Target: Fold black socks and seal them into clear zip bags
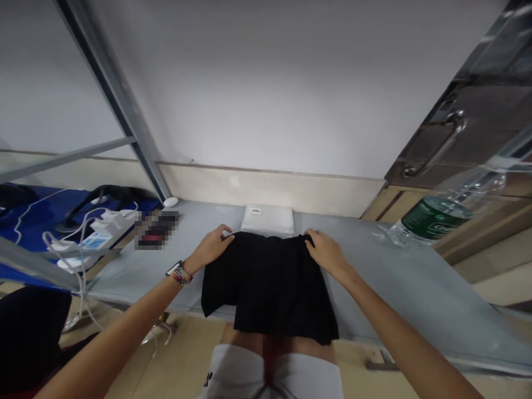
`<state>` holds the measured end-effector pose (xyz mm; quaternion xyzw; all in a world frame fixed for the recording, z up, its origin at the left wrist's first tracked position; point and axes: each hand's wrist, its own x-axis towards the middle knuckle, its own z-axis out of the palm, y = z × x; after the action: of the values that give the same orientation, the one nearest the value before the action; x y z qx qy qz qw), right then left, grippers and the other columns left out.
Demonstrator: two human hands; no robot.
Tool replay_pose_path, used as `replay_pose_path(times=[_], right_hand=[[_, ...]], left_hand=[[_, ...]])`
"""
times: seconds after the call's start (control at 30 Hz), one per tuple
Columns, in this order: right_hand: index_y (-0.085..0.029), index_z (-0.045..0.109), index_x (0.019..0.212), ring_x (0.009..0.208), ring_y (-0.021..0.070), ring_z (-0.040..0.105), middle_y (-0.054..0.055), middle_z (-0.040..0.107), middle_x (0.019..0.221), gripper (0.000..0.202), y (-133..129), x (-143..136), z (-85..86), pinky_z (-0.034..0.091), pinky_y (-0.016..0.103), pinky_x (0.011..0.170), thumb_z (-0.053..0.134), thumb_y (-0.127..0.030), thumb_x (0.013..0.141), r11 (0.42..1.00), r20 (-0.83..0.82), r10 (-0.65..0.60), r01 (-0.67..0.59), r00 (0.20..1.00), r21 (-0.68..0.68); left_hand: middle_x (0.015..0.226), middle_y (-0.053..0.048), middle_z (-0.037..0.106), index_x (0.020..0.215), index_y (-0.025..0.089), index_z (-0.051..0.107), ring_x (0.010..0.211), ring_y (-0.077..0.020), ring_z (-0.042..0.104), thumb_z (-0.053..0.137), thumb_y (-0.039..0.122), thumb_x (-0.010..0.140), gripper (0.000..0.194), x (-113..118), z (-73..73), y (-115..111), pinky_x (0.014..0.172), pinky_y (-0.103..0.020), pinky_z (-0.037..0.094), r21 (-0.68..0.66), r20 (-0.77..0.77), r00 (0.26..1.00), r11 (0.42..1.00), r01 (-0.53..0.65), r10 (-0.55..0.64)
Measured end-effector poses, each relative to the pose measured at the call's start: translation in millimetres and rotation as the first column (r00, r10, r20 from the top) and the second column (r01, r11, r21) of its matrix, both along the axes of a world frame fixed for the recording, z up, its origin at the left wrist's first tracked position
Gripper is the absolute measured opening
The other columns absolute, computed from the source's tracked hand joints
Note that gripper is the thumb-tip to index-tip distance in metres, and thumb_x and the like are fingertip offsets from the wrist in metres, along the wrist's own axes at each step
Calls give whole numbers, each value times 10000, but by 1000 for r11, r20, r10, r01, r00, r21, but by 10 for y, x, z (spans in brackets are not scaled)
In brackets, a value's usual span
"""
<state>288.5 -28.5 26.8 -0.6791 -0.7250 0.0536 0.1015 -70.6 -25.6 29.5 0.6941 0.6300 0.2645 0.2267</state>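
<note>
A pair of black shorts [270,282] is spread by its waistband, the legs hanging over the front edge of a grey tabletop [386,282]. My left hand [213,244] pinches the waistband's left corner, and a watch and a woven bracelet [182,273] sit on that wrist. At the opposite corner, my right hand [326,250] has its fingers closed on the waistband. Just behind the shorts lies a flat white box [268,218] with a small label, its front edge covered by the cloth.
A clear plastic bottle with a green label [436,217] is at the right. To the left are a white power strip with cables [97,235], a blurred-out item [157,230] and a small white oval object [170,202]. A metal frame post [120,105] rises there.
</note>
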Motion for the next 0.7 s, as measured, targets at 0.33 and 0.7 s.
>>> replay_pose_path(times=[0.33, 0.7], right_hand=[[-309, 433, 1675, 1654, 421, 238, 120, 296, 1790, 659, -859, -420, -386, 390, 630, 1267, 523, -567, 1075, 886, 14, 429, -424, 903, 185], [-337, 403, 1688, 1656, 433, 220, 121, 276, 1796, 696, -808, -361, -391, 352, 637, 1284, 542, -603, 1059, 922, 20, 379, -379, 925, 79]], left_hand=[[1760, -27, 382, 1657, 413, 434, 1636, -398, 274, 465, 574, 1109, 572, 293, -62, -693, 1285, -660, 290, 193, -549, 728, 786, 588, -410], [1782, -27, 331, 1657, 443, 430, 1638, -429, 264, 497, 621, 1085, 603, 298, -86, -653, 1278, -688, 295, 162, -495, 761, 816, 555, -419]])
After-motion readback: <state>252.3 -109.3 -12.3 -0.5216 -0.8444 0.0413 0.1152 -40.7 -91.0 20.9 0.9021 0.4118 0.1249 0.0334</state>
